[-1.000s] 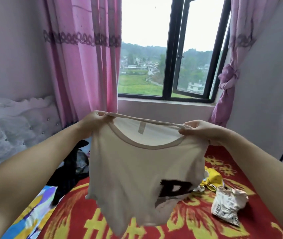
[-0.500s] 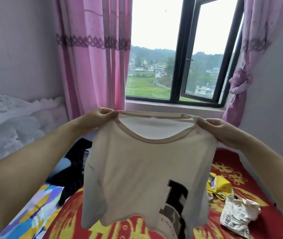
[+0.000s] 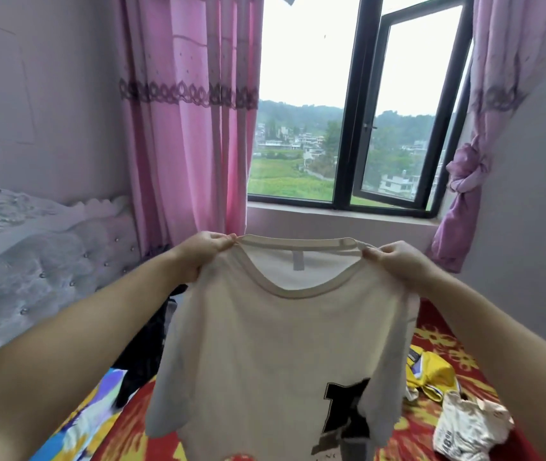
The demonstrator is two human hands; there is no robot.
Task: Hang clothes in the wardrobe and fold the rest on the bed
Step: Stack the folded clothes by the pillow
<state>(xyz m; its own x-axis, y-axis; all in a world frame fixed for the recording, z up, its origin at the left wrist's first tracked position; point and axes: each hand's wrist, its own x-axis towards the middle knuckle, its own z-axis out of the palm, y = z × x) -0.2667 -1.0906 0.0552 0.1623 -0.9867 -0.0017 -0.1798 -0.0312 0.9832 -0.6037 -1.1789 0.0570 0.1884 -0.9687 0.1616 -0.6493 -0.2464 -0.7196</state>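
Soft daylight enters through the window (image 3: pixel 358 104), where the sky is blown out to plain white with no detail. The wall (image 3: pixel 32 94) left of the window lies in even, dimmer light with no hard shadows. The T-shirt (image 3: pixel 281 344) held up before the window is lit from behind and looks pale and slightly smeared. The wide lens bends the window frame, and the forearms below the window swell, soft and blurred, toward the lower corners.
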